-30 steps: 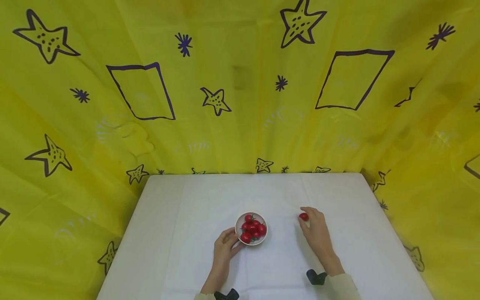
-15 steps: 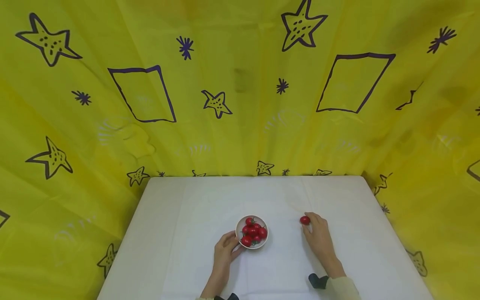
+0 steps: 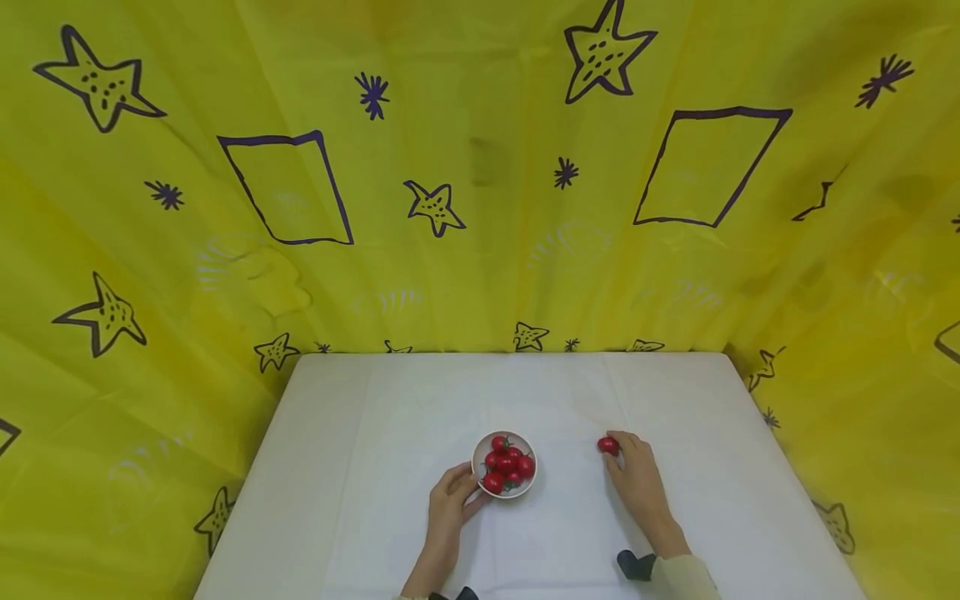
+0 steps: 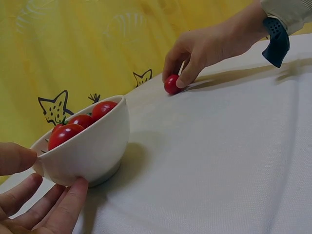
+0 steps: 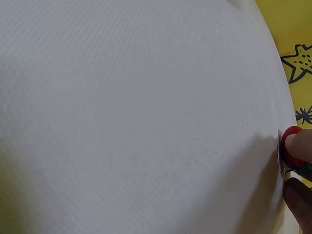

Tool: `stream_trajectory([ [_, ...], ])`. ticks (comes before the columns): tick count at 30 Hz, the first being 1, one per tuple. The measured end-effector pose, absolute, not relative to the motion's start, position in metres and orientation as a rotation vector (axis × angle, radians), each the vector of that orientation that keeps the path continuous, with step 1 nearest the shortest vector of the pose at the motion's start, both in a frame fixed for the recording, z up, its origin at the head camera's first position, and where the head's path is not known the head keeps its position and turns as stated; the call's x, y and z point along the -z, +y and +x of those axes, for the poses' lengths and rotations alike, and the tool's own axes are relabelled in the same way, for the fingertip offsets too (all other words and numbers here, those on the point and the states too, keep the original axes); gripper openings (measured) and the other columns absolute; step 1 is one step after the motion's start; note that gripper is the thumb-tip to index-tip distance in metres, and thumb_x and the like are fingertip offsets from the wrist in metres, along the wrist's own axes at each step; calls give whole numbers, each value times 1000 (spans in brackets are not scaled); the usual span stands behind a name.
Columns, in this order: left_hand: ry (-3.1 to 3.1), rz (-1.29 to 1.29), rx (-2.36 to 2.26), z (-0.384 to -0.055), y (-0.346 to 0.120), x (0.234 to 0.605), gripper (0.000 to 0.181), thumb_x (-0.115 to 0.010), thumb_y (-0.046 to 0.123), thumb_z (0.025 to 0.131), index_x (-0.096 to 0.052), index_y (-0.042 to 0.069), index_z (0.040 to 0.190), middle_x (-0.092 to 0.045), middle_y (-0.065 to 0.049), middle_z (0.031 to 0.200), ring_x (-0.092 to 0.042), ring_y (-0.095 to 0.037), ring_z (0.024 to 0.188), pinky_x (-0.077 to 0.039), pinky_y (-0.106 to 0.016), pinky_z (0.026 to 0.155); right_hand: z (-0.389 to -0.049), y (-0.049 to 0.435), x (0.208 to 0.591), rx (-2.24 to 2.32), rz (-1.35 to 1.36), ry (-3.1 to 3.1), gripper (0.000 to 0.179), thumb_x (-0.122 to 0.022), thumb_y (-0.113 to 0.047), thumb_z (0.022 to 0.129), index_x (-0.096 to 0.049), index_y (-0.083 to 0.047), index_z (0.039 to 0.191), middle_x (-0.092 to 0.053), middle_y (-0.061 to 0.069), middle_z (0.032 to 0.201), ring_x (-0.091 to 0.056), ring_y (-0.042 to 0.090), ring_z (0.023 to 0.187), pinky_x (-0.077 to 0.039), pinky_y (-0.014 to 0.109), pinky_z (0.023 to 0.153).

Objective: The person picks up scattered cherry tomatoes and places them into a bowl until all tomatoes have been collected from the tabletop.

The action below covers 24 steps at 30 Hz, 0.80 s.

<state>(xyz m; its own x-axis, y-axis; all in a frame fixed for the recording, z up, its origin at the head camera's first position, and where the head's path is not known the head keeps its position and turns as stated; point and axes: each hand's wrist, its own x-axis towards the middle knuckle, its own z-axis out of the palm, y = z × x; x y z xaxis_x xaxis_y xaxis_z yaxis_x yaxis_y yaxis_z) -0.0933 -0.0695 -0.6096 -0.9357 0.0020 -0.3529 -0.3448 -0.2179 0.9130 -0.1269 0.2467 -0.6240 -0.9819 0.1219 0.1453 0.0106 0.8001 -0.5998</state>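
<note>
My left hand [image 3: 447, 496] holds a small white bowl [image 4: 105, 151] at its left side, the thumb at the rim and the fingers against the lower wall. Inside lie several red cherry tomatoes [image 3: 506, 462], some with green stems. To the right of the bowl, my right hand [image 3: 637, 479] pinches a single cherry tomato [image 4: 172, 85] between thumb and fingers, low over the white cloth. Only part of this tomato [image 5: 292, 146] shows at the edge of the right wrist view, with a green stem beside the fingers.
A white cloth covers the table [image 3: 555, 550]. Behind it and at both sides hangs a yellow curtain [image 3: 480, 275] with drawn stars and frames. Each wrist wears a dark strap, the right strap [image 4: 277, 43] showing below a pale sleeve [image 4: 287, 14].
The fingers of my right hand have come together on the single cherry tomato, which has shifted slightly toward me. My left hand and the bowl stay in place; the head view tilts slightly.
</note>
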Motion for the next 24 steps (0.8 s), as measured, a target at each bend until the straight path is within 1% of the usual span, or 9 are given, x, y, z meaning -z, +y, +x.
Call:
stream_trajectory([
  [3, 1798, -409, -2260, -93, -69, 610, 47, -58, 16, 105, -49, -8, 145, -57, -33, 142, -67, -34, 127, -64, -41, 103, -127, 247, 624, -953, -101, -2811, 40, -68, -2, 96, -59, 7, 134, -62, 29, 136, -55, 46, 127, -51, 63, 113],
  [11, 1796, -419, -2270, -94, -70, 612, 47, -59, 15, 105, -50, -9, 143, -58, -33, 139, -69, -31, 124, -64, -40, 102, -126, 246, 622, -988, -125, -2829, 41, -65, -3, 98, -56, 9, 137, -60, 31, 137, -53, 48, 134, -46, 63, 118],
  [19, 1799, -416, -2267, -94, -70, 613, 46, -59, 14, 104, -50, -9, 143, -59, -32, 137, -69, -29, 123, -64, -40, 102, -126, 242, 623, -997, -97, -2770, 41, -68, -3, 97, -59, 8, 135, -62, 28, 135, -58, 46, 130, -51, 62, 113],
  [24, 1793, -419, -2274, -94, -69, 612, 46, -60, 14, 104, -51, -10, 143, -60, -31, 136, -70, -27, 121, -64, -40, 102, -128, 237, 621, -1031, -94, -2726, 39, -70, -1, 95, -61, 7, 133, -63, 28, 132, -59, 45, 128, -52, 62, 113],
])
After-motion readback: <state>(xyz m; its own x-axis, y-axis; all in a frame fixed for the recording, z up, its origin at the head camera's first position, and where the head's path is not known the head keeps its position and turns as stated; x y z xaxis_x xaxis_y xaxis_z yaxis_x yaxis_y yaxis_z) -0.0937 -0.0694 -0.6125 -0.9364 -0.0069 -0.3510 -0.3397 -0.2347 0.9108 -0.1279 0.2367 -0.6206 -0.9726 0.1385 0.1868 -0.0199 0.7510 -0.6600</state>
